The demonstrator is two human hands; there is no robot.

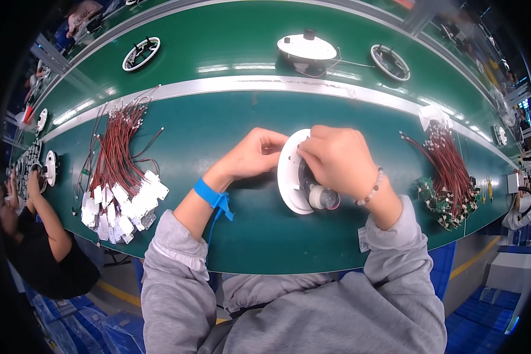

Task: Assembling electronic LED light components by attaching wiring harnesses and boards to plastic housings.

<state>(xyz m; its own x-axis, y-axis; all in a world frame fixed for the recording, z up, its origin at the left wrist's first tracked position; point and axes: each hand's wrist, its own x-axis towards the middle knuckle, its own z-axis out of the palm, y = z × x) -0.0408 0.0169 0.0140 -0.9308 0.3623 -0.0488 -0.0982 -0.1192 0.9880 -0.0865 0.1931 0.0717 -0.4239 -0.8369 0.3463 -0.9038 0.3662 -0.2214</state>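
A white round housing stands tilted on edge between my hands, over the green bench. A dark part and a pale cylinder with a dark end stick out of its right side. My left hand, with a blue strap and cord at the wrist, grips the housing's left edge, and some of its fingertips are hidden behind the rim. Against the upper right of the housing my right hand is closed, its thumb and fingers pinched together. Whatever lies inside that pinch is hidden. A beaded bracelet circles the right wrist.
Red-brown wires with white plates lie in a heap at left. Wires with green circuit boards are piled at right. Beyond a metal rail, a belt carries white rings and a domed white unit. Another person works at far left.
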